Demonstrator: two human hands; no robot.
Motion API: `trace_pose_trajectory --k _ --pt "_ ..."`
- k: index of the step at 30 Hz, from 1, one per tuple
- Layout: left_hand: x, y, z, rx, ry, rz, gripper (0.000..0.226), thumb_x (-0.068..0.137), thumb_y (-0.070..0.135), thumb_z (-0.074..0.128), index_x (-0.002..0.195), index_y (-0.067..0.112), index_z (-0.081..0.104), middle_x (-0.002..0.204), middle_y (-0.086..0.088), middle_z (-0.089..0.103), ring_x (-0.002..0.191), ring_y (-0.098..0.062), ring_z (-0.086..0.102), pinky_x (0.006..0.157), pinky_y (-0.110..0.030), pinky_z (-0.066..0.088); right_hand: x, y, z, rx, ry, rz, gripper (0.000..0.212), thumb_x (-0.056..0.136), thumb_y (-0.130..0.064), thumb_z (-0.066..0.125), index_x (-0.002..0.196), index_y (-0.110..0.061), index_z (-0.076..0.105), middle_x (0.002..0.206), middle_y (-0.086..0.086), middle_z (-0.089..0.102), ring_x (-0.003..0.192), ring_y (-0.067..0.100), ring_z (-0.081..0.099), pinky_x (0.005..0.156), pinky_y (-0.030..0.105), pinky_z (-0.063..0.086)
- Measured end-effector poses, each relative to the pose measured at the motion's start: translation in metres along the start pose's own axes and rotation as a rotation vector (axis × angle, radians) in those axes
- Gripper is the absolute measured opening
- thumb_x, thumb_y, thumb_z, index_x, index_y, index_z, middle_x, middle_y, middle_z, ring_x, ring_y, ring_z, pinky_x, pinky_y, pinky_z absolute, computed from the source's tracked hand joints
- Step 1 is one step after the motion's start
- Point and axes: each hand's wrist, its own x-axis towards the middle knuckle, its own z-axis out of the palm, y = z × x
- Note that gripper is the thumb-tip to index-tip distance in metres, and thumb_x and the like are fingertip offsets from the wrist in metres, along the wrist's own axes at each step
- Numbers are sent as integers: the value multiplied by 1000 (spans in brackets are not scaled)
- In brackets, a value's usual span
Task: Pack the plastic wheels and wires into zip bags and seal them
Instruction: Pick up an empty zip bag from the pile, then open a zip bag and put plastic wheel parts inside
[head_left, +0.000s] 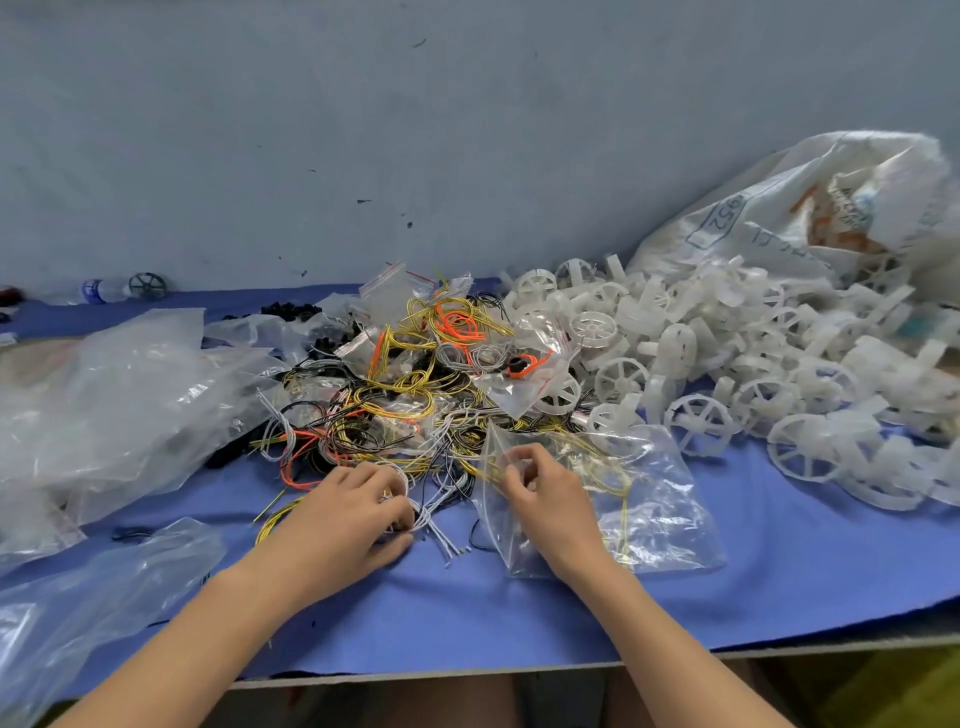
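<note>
- We see the left hand (353, 519) palm down on the blue mat (519, 613), fingers curled round a loop of grey wires (423, 522) at the near edge of the wire pile (405, 395).
- The right hand (548, 501) is just right of it, thumb and fingertips pinching the top edge of a clear zip bag (660, 519). We cannot tell whether the bag's mouth is open or sealed.
- The zip bag lies flat on the mat, centre-right, partly under the right hand, with yellow wires (621, 499) inside it.
- The wire pile is a yellow, orange, black and grey tangle at mid-table behind both hands, with small zip bags mixed in.
- The wheels (727, 364) are a big white plastic heap right of the wire pile, reaching up to a white sack (779, 218) at the back right.
- We spot one packed bag (535, 364), holding a wheel and orange wire, between the wire pile and the wheels.
- Crumpled clear plastic (104, 405) covers the left side, and more lies at the near left corner.
- At the back left are a bottle (101, 290) on its side, a dark wheel (148, 286) just beside it, and black parts (291, 310) further right.
</note>
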Motion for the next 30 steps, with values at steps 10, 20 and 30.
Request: trace_pose_trajectory --k 10,20,30 --pt "28 -1 -36 -390 74 -230 7 95 25 56 92 20 60 94 9 57 93 -12 50 84 -27 43 1 -3 4 10 60 43 16 96 -30 50 107 -33 61 76 -13 65 69 2 59 59 27 45" --pt "74 3 -48 -1669 -105 -825 17 93 17 64 89 2 61 66 -3 63 52 -10 56 47 -19 49 0 -10 0 154 84 62 15 95 -27 57 106 -28 67 84 -9 67 76 3 63 69 28 51" --pt "103 42 -54 -1414 -266 -772 20 96 11 57 83 -2 64 59 -8 62 48 -14 60 47 -22 52 5 -42 -16 -105 187 -92 20 94 -28 59 109 -28 72 101 -10 63 88 10 59 75 30 45"
